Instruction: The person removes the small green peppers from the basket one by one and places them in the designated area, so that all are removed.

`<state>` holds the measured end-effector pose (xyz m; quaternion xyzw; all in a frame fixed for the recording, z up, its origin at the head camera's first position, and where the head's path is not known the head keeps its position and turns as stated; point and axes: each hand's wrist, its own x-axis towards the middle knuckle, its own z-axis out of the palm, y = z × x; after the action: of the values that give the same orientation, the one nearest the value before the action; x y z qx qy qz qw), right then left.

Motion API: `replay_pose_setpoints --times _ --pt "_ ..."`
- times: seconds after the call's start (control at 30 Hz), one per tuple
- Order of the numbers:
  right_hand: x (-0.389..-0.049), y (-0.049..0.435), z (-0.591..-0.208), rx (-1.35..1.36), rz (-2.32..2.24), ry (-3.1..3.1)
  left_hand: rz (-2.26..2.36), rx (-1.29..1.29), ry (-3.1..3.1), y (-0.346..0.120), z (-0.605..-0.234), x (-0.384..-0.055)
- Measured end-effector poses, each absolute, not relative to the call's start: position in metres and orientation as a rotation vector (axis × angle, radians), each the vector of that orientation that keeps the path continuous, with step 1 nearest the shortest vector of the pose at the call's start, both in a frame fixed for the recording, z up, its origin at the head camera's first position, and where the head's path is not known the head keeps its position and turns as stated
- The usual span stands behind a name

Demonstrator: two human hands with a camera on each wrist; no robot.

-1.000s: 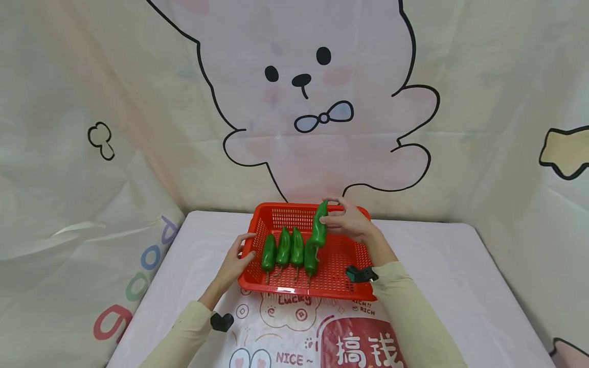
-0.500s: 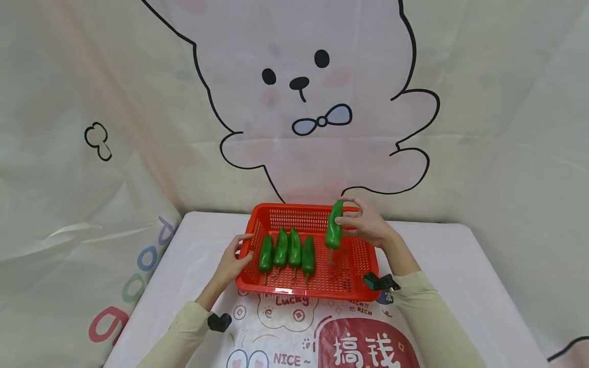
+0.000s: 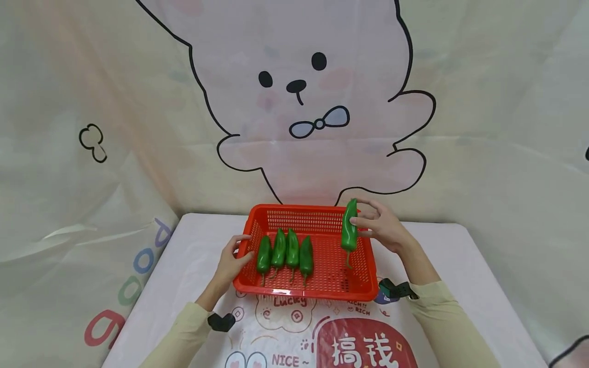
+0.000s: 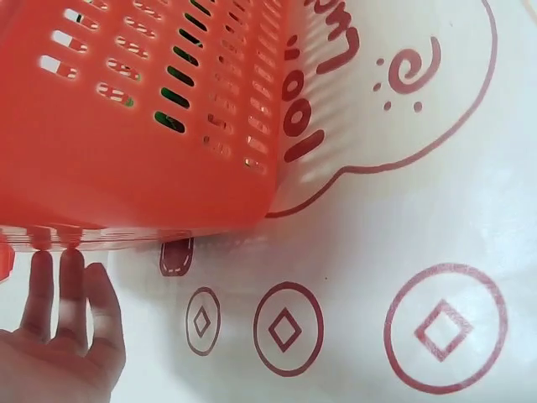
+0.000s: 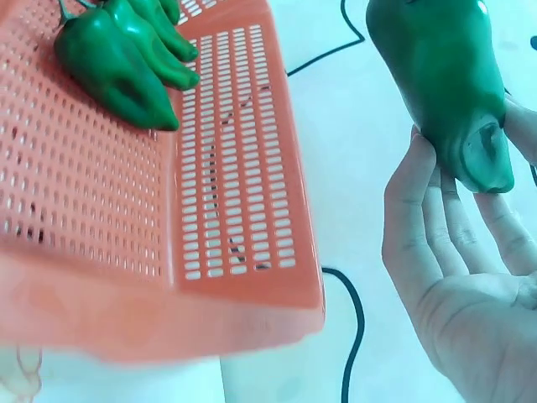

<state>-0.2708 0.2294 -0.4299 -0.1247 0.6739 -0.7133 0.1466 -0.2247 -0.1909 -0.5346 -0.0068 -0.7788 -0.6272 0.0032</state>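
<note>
A red plastic basket [image 3: 326,294] with slotted walls sits on the table. My left hand [image 3: 228,263] holds its left rim, with three fingertips against the outer side in the left wrist view. Above the basket's right end, my right hand [image 3: 384,226] pinches a green pepper [image 3: 349,227] between thumb and fingers. That pepper hangs stem down, and in the right wrist view its blunt tip lies among the fingers. Several more green peppers [image 3: 292,249] lie in a row in the left half of the basket, stems toward the near side.
A white table [image 3: 442,266] carries a printed mat [image 3: 294,342] with red lettering under the basket's front. Behind it hangs a cloth backdrop [image 3: 303,153] with a cartoon bear. Black devices are strapped on both wrists.
My right hand has carried the pepper rightward, away from the row, to the basket's right end. My left hand stays on the left rim.
</note>
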Motion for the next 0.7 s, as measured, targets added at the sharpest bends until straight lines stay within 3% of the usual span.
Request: replay_pose_setpoints --times 0.27,0.47,0.7 --pt "-0.261 0.252 -0.435 -0.391 -2.006 2.079 -1.930 -0.038 -2.415 -0.191 -0.537 -0.221" --pt "-0.255 0.269 -0.439 -0.422 -1.995 2.134 -1.911 -0.051 -2.438 -0.185 -0.519 -0.212" --pt "-0.250 0.289 -0.449 -0.401 -1.993 2.186 -1.897 -0.049 -2.432 -0.187 -0.545 -0.223"
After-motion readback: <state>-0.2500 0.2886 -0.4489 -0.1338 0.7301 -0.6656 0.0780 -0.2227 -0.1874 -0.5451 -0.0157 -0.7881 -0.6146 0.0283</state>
